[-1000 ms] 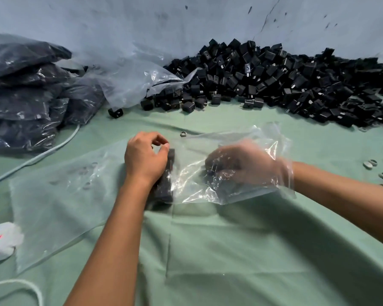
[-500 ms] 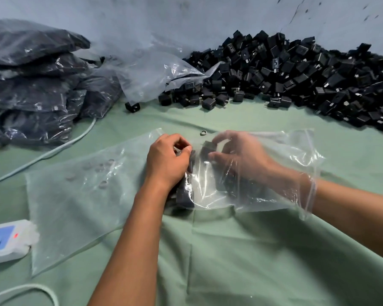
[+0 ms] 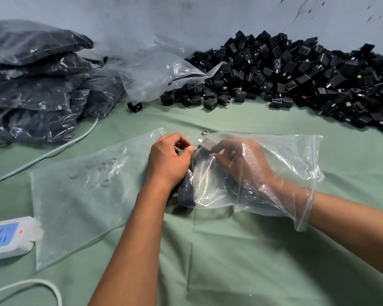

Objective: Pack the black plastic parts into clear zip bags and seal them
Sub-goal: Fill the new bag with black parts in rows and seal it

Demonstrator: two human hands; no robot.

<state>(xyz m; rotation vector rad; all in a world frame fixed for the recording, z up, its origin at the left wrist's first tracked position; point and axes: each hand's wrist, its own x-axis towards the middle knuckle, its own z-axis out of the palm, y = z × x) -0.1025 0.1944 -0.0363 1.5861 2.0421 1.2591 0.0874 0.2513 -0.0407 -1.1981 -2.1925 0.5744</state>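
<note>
A clear zip bag [image 3: 292,160] lies on the green cloth in the middle, its zip edge to the right. My right hand [image 3: 241,162] is inside it up to the wrist, fingers on a black plastic part [image 3: 206,145] near the bag's closed end. More black parts [image 3: 186,193] sit bunched in that end. My left hand [image 3: 168,162] presses from outside on the bag's left end, fingers curled and pinching it. A big heap of loose black parts [image 3: 296,80] lies along the back wall.
Filled dark bags [image 3: 35,85] are stacked at the back left. A flat empty bag [image 3: 80,195] with small rings under it lies left of my hands. A white power strip [image 3: 5,237] and cable [image 3: 42,155] are at the left edge. A small ring [image 3: 205,132] lies nearby.
The view has shifted so everything sits a little further right and lower. My right hand has pushed a part toward the bag's closed end while my left hand keeps pinching it.
</note>
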